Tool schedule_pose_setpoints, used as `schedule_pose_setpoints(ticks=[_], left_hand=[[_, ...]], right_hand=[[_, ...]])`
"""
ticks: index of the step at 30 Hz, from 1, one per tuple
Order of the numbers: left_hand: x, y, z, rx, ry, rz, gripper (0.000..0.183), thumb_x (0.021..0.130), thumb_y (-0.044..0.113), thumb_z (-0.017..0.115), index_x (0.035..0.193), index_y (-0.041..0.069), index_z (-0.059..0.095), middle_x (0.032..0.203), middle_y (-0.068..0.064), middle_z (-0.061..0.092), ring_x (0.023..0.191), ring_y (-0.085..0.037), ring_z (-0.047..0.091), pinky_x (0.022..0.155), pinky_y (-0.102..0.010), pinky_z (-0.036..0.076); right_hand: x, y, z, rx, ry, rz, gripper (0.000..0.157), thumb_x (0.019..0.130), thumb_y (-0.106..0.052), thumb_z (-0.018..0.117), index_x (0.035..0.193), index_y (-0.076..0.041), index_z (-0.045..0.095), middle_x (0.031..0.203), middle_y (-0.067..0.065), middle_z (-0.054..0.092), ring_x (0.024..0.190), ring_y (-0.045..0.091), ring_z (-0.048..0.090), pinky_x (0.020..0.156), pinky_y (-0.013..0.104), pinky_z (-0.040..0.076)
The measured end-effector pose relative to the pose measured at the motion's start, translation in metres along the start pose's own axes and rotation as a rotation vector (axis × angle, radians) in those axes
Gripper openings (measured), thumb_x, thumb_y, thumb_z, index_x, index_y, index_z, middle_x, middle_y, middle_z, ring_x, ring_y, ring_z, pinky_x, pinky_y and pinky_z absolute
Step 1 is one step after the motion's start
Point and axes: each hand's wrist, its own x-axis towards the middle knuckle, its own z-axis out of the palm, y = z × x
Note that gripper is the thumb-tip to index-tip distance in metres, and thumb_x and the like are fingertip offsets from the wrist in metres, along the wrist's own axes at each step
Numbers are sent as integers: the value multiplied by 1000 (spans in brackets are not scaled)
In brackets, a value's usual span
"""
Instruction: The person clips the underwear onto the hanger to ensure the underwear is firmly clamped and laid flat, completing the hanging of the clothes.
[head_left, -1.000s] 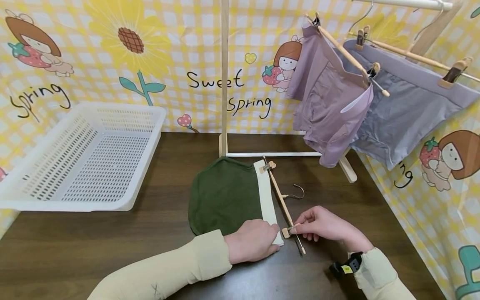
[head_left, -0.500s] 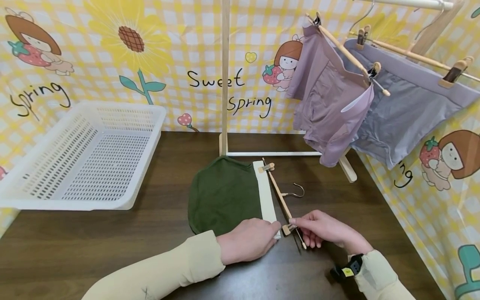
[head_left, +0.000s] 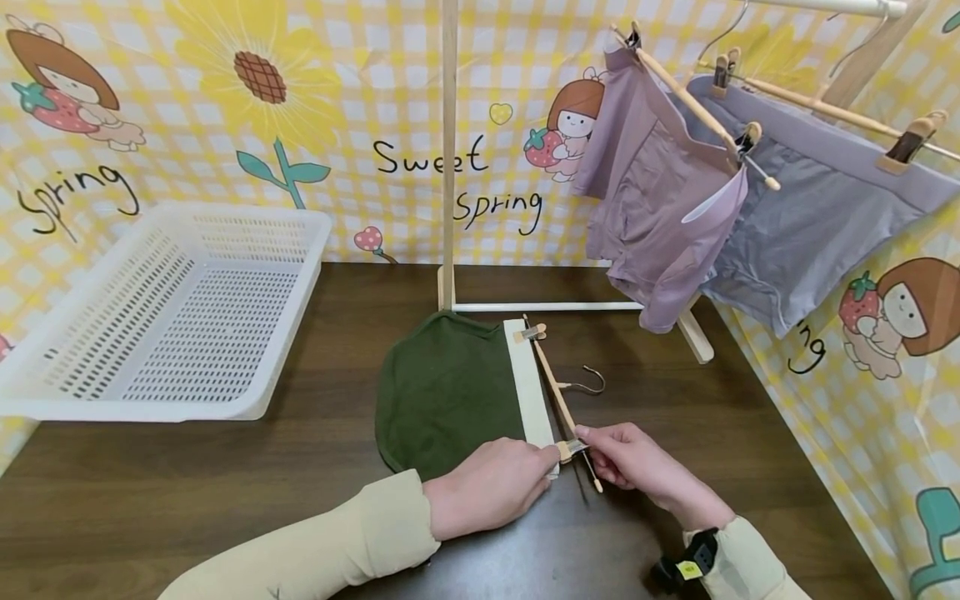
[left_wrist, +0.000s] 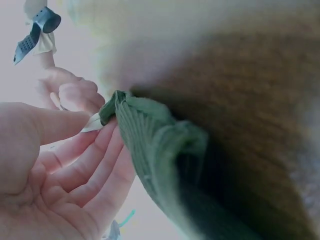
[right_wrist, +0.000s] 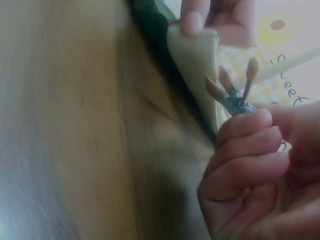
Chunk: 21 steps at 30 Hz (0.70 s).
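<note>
A dark green garment [head_left: 446, 392] with a white waistband [head_left: 528, 383] lies on the table in the head view. My left hand [head_left: 487, 485] pinches the waistband's near end between thumb and fingers. Beside the waistband lies a wooden clip hanger [head_left: 557, 385], its far clip [head_left: 529, 332] on the band's far corner. My right hand [head_left: 632, 458] pinches the near clip [head_left: 573, 448], which meets the waistband by my left thumb. In the right wrist view, the clip [right_wrist: 232, 102] stands at the waistband's edge [right_wrist: 195, 60]; its exact bite is unclear. Green fabric [left_wrist: 155, 130] hangs from my left fingers.
A white plastic basket [head_left: 262, 367] stands at the left. Behind the garment rises a wooden-and-white clothes rack [head_left: 449, 167]. Mauve shorts [head_left: 660, 192] and grey shorts [head_left: 795, 200] hang from it on clip hangers at the right. A patterned cloth [head_left: 360, 100] covers the walls.
My right hand has moved left with the hanger's near end, bringing the clip from beside the waistband up to its edge. My left hand stays on the waistband.
</note>
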Motion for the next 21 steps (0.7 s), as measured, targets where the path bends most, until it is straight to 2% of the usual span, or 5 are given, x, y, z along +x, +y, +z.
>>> schedule_pose_setpoints(ticks=[8, 17, 21], left_hand=[[2, 2, 1, 34, 20, 2, 13, 97, 14, 67, 91, 13, 56, 65, 12, 48, 55, -5, 47, 50, -24, 42], [6, 2, 2, -7, 34, -35, 13, 97, 15, 68, 88, 13, 58, 62, 12, 44, 53, -2, 46, 49, -21, 40], [5, 1, -1, -54, 49, -49, 14, 99, 15, 67, 88, 14, 57, 61, 13, 42, 52, -1, 43, 48, -20, 38]], right_hand=[[3, 1, 10, -5, 96, -64, 62, 107, -38, 54, 66, 9, 47, 54, 3, 49, 44, 10, 37, 41, 21, 26], [7, -2, 27, -12, 148, -30, 64, 103, -42, 59, 65, 8, 51, 53, 2, 51, 45, 12, 41, 42, 21, 32], [9, -5, 25, 54, 95, -2, 60, 104, -46, 56, 75, 7, 61, 60, 7, 59, 49, 14, 51, 47, 25, 44]])
